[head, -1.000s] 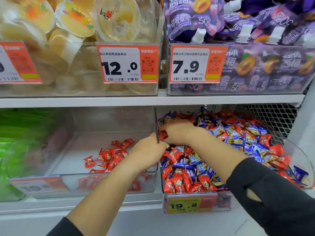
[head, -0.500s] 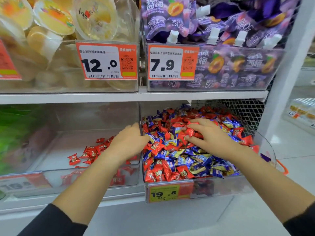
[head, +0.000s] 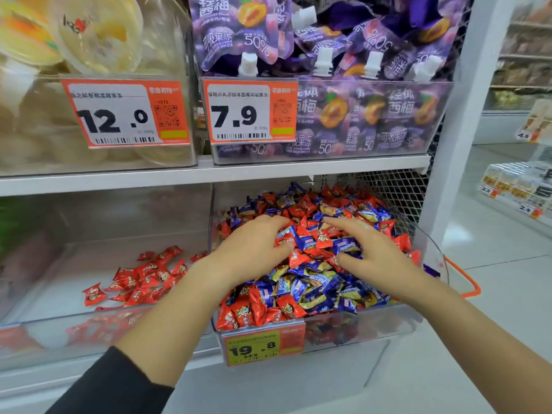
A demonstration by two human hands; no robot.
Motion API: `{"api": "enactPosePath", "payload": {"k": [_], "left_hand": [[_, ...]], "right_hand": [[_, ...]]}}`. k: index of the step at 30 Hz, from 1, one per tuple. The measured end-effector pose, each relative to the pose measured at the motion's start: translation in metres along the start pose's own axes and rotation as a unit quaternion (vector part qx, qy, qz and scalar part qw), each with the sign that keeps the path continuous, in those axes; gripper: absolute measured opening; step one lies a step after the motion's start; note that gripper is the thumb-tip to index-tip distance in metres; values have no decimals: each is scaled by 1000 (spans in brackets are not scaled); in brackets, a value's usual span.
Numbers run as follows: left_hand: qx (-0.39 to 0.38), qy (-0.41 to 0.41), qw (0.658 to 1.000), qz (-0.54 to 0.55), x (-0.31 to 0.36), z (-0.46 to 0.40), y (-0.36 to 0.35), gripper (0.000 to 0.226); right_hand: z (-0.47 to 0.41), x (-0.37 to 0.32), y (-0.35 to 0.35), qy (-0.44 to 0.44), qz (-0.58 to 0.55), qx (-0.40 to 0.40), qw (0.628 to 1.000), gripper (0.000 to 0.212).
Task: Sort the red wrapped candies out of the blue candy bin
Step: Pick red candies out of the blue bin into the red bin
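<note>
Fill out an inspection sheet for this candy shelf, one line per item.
Surface: white shelf above clear bins.
Job's things: mixed bin heaped with red and blue candies; left bin holds a small pile of red candies.
Clutter: price tag reading 19.8.
Grippers: left hand and right hand both rest on the mixed heap, fingers spread.
Cables: nothing seen.
Surroundings: purple pouches and jelly cups above; aisle to the right.
</note>
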State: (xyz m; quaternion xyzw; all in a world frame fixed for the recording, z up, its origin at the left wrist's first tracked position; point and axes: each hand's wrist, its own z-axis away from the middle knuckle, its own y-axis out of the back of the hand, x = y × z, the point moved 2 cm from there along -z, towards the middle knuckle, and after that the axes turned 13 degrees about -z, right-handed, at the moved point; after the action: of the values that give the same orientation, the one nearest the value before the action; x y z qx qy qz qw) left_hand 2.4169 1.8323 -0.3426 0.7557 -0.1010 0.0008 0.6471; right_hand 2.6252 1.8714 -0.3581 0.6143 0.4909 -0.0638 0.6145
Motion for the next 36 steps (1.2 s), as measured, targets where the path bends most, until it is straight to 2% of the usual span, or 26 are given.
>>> {"api": "enactPosePath", "payload": {"k": [7,11,14,19,22,25,27,28,31,36], "left_hand": [[-34,12,999,-21,1,-16,-7,55],[-44,9,999,-28,-2,-12,-5,39],[-5,25,1000,14,-3,-7,1,21],[52,61,993,86,-8,-3,13,9],[69,89,982,149,-9,-3,20,5],[70,78,987,123,-3,0,18,10],[37,41,997,56,3,2,12,8],[10,16,1000,24,5,2,8,17],[-75,-20,997,-18,9,2,-1,35],[-97,-26,993,61,15,2,-3,26]], "right_hand": [[-5,-10,-12,72,117,17,990,47],[-8,-9,-20,120,184,74,973,28],[-4,-11,-15,104,117,136,978,15],[4,-17,-1,57,-49,186,980,25],[5,-15,11,26,-73,193,978,24],[7,-11,17,16,27,199,980,15],[10,-12,14,50,113,185,975,11],[10,-11,10,62,149,166,973,11],[11,-12,-6,64,227,100,967,22],[9,-12,-13,51,279,47,958,47]]}}
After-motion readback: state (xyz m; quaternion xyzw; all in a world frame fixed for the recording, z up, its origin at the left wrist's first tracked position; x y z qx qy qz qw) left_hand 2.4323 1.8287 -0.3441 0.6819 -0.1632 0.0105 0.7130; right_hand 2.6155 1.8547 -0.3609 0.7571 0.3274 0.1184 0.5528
